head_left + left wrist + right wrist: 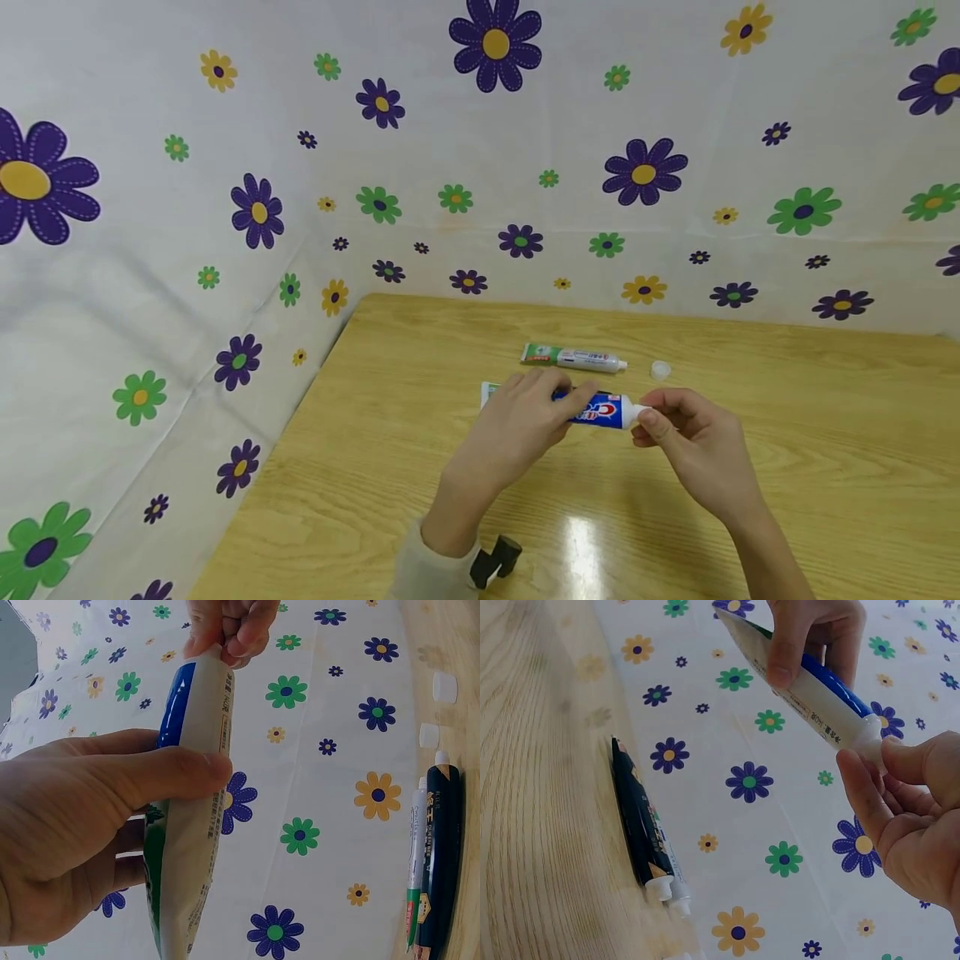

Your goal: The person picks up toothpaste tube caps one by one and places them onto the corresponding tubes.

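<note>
Left hand (517,425) grips the body of the blue toothpaste tube (603,411), thumb and fingers wrapped round it, tube held just above the wooden table (825,467). Right hand (693,446) pinches the tube's white nozzle end (870,733) between thumb and fingertips; can't tell if a cap is on it. Behind, on the table: green-white tube (573,358) lying flat with a dark tube (634,817) alongside it, small white cap (660,370) just beside its nozzle. Flower-print cloth (225,208) backs the table.

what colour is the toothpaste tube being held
Blue and white, with a red logo: the toothpaste tube shows best in the head view.
</note>
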`<move>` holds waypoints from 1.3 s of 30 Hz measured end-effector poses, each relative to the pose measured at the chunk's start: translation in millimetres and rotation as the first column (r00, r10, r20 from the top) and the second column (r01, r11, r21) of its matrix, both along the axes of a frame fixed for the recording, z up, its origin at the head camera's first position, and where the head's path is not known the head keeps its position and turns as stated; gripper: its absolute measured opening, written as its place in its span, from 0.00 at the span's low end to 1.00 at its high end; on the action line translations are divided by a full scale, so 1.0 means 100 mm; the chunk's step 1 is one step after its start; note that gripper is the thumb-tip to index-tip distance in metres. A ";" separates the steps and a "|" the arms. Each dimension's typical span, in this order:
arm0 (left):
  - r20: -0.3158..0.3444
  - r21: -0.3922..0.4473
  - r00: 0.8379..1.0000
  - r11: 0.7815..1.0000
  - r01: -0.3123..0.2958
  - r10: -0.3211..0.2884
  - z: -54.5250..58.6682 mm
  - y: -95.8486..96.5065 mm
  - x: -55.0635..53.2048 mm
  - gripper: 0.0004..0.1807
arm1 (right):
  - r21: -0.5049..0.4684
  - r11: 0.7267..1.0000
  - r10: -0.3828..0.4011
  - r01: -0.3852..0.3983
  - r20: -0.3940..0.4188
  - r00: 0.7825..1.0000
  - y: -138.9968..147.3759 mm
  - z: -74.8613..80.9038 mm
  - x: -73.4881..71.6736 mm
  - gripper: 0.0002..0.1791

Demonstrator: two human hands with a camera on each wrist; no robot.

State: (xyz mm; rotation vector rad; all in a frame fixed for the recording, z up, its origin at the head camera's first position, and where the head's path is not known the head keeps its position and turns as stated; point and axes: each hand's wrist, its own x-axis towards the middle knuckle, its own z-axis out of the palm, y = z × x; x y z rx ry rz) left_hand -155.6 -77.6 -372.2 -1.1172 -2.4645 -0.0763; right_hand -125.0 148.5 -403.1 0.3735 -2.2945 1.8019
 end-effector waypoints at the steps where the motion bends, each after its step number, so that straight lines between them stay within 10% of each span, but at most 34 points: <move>1: 0.002 -0.002 1.000 1.000 -0.003 0.003 0.00 0.00 0.00 0.24 | -0.008 1.000 0.007 -0.007 0.010 1.000 0.00 0.01 0.00 0.06; 29: 0.016 0.010 0.999 0.999 -0.039 0.039 -0.04 -0.01 -0.01 0.30 | -0.197 0.980 0.010 -0.002 0.041 0.999 -0.01 0.10 0.07 0.09; 39: -0.015 -0.013 0.993 0.993 -0.114 0.114 -0.03 0.02 0.02 0.29 | -0.320 0.942 -0.033 0.106 0.225 0.974 0.00 0.12 0.04 0.15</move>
